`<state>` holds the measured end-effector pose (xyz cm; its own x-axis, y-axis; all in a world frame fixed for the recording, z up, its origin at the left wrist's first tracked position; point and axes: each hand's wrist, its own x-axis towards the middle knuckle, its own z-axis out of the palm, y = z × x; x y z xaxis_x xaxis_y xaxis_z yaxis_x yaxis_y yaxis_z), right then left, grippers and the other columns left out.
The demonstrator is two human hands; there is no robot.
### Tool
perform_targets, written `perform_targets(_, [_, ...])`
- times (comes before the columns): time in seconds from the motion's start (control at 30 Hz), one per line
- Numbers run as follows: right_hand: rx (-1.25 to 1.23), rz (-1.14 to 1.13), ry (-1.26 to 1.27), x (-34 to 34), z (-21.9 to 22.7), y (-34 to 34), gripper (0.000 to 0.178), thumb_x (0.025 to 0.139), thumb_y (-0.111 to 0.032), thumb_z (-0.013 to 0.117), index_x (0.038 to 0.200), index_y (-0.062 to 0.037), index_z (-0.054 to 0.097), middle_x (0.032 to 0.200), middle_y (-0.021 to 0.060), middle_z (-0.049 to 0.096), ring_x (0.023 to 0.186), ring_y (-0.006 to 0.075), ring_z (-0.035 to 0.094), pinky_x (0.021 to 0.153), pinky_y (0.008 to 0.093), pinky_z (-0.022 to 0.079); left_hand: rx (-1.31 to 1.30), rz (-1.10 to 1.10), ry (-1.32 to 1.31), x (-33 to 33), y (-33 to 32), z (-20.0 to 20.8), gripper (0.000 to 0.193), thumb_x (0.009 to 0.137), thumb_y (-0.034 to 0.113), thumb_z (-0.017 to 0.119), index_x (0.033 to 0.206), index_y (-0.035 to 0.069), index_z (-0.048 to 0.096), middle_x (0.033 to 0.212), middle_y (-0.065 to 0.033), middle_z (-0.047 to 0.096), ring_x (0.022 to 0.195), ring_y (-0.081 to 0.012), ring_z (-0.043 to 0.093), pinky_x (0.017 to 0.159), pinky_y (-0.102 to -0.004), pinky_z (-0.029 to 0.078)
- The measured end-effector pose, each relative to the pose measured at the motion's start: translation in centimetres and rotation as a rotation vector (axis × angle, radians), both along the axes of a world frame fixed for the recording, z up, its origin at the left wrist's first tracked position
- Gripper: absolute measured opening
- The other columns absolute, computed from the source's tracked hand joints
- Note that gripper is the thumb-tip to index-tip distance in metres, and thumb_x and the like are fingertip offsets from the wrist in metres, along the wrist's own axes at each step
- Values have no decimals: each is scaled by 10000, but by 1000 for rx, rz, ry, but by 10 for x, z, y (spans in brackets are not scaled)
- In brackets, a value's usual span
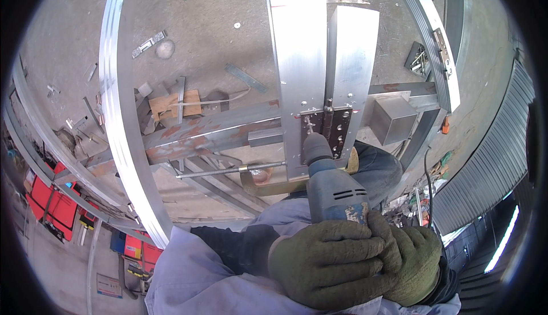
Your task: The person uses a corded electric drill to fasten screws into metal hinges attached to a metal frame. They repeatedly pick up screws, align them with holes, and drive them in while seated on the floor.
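Head view: the gloved left hand (331, 263) and right hand (416, 263) are wrapped together around the rear of a blue drill (337, 186). Its bit points at the left leaf of a dark hinge (328, 122), which spans two silver metal profiles (302, 47) lying across a rusty beam (211, 135).

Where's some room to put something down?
Bare floor lies between the grey lump and the two silver bars, around a pale disc. Another patch: right of the bars, before the dark box. It's crowded around the wooden board and where the drill meets the dark hinge.
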<state>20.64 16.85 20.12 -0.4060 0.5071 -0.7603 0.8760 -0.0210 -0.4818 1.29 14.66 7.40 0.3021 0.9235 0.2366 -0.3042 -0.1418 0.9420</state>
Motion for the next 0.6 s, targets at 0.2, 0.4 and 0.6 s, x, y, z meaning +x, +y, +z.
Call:
perform_targets(0.2, [-17, -21, 5, 1, -2, 0, 691, 856, -296, 717, 1446, 46, 606, 1300, 240, 724, 933, 348, 718, 761, 504, 557, -2, -23, -14, -2, 3, 0, 200, 954, 137, 787, 1133, 64, 840, 1117, -77, 785, 1105, -300, 764, 1000, -473, 609])
perform_targets(0.4, [-9, -13, 16, 2, -1, -2, 681, 856, -309, 721, 1426, 45, 608, 1301, 244, 721, 940, 352, 718, 764, 508, 557, -11, -55, -32, -2, 5, 0, 193, 961, 131, 780, 1130, 53, 828, 1114, -83, 785, 1105, -308, 760, 1004, -484, 610])
perform_targets(0.6, [-31, -9, 20, 3, 0, 1, 662, 864, -313, 722, 1406, 46, 602, 1299, 252, 718, 951, 362, 719, 764, 506, 560, -18, -42, -40, 0, 3, 0, 204, 950, 130, 781, 1129, 42, 821, 1107, -89, 787, 1105, -314, 752, 1002, -488, 609])
